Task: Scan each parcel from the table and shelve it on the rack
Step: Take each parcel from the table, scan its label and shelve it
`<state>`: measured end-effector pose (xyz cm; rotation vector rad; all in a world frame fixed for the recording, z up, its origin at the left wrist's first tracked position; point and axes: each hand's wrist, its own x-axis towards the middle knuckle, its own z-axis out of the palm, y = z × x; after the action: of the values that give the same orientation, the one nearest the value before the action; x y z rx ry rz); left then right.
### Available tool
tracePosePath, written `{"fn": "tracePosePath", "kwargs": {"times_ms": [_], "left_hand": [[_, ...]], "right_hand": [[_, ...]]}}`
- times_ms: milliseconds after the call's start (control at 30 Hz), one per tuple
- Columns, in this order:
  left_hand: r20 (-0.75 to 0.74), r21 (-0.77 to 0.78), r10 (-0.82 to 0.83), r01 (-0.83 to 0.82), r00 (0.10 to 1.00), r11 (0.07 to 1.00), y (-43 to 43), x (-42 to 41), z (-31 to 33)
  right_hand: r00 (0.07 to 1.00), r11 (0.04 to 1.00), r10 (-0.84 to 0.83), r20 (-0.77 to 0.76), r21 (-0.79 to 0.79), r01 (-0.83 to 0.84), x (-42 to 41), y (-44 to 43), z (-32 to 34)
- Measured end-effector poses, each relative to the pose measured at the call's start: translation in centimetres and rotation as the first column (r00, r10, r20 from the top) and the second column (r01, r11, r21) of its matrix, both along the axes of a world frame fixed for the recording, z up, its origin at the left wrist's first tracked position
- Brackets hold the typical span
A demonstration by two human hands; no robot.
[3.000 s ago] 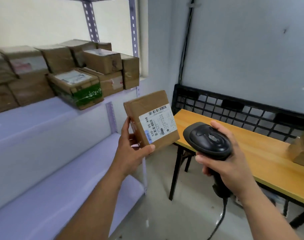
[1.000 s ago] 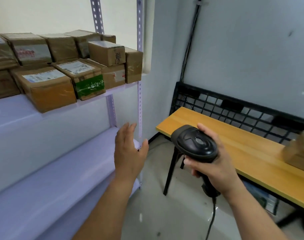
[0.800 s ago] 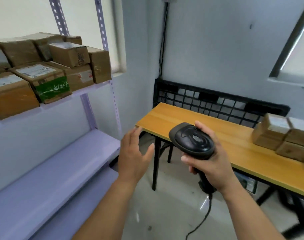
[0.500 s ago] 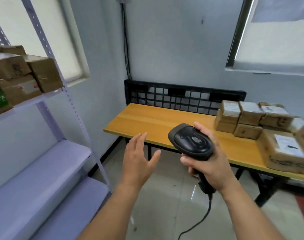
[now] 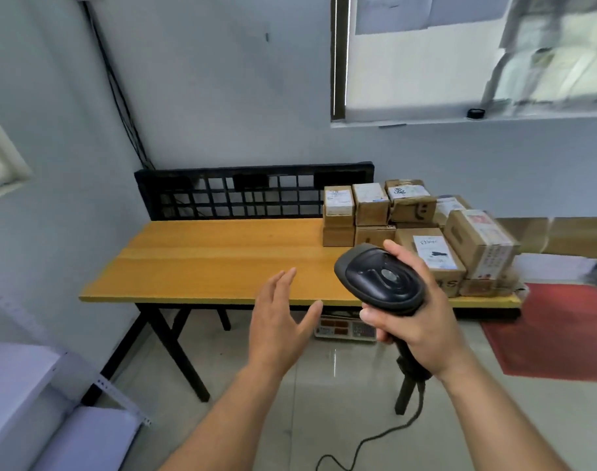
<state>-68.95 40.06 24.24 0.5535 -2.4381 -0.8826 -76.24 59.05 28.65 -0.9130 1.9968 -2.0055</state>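
Parcels (image 5: 423, 232) sit stacked at the right end of the table (image 5: 205, 260), right of centre in the frame. The one held three seconds ago is gone from the left hand (image 5: 280, 321) — shelved, it seems — and the view has swung from the rack (image 5: 25, 385), now only a corner at lower left, to the table. That hand is empty, fingers spread; the right hand (image 5: 423, 328) grips the scanner (image 5: 382, 280). The table's left half lies bare and its front edge faces the hands, so the next pick looks unobstructed.
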Motion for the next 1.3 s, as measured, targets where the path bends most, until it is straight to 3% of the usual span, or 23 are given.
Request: {"fn": "tracePosePath", "kwargs": {"times_ms": [433,733,1100,1300], "left_hand": [[0.115,0.137,-0.271,0.255,0.956,0.957,4.1,-14.1,-1.6],[0.133,0.219,-0.362,0.329,0.923,0.919,5.4,-22.9,-1.8],[0.164,0.216,-0.328,0.29,0.93,0.932,14.0,-30.0,-1.4],[0.323,0.157,-0.204,0.161,0.924,0.974,21.6,-35.8,-0.9]], "right_hand": [[0.951,0.955,-0.294,0.092,0.07,0.288,-8.8,6.0,-1.5],[0.902,0.897,-0.431,0.034,0.124,0.424,-15.5,8.6,-2.6],[0.916,0.915,-0.394,0.077,0.123,0.383,-22.8,16.9,-3.2],[0.938,0.941,-0.331,0.105,0.105,0.321,-28.1,23.4,-3.7]]}}
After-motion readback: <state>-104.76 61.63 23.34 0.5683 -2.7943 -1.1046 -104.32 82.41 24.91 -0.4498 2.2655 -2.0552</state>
